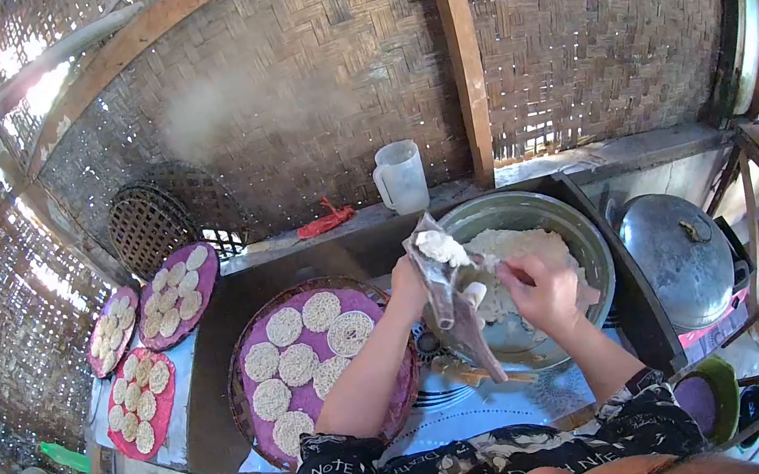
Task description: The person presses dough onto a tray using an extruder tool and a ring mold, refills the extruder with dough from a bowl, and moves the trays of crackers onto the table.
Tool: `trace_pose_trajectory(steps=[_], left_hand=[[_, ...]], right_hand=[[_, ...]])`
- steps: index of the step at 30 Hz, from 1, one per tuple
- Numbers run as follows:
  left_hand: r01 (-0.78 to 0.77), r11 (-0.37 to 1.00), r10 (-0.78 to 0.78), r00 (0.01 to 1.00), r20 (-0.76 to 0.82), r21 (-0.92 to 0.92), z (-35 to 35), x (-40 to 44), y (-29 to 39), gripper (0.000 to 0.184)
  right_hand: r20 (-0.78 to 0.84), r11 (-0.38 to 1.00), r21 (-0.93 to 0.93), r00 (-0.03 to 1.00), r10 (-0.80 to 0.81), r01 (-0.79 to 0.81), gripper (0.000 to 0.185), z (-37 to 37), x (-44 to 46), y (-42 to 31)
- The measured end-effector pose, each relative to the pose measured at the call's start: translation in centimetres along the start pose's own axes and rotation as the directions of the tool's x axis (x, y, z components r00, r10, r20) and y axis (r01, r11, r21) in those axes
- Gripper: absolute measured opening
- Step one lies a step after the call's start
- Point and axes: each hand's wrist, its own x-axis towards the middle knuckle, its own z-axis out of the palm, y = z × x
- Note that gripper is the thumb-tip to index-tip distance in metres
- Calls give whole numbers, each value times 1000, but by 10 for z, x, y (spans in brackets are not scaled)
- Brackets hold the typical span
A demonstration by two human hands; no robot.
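Beside woven walls [275,103], left hand [405,288] grips a tool [453,307]; right hand [545,289] curls narrowly above a basin [595,239].

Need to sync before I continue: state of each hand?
Left hand: closed on a grey, long-handled tool carrying white dough.
Right hand: fingertips pinched over the round greenish-grey bowl; can't tell if holding anything.
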Motion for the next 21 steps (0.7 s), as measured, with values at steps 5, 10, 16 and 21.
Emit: trace_pose_trajectory(steps=[5, 10, 16, 21], left_hand=[[62, 993, -65, 998, -25, -96, -3, -14, 19, 35], [-29, 997, 27, 999, 23, 77, 17, -18, 40, 30], [349, 579, -355, 921, 157, -737, 0, -27, 74, 18], [-393, 920, 384, 899, 211, -1, 4, -19, 48, 36]], right_hand=[[263, 898, 300, 932, 248, -323, 20, -13, 8, 10], [59, 987, 13, 985, 160, -161, 17, 4, 12, 18], [401, 871, 351, 896, 191, -343, 19, -22, -4, 13], [195, 943, 86, 934, 300, -321, 24, -11, 7, 41]])
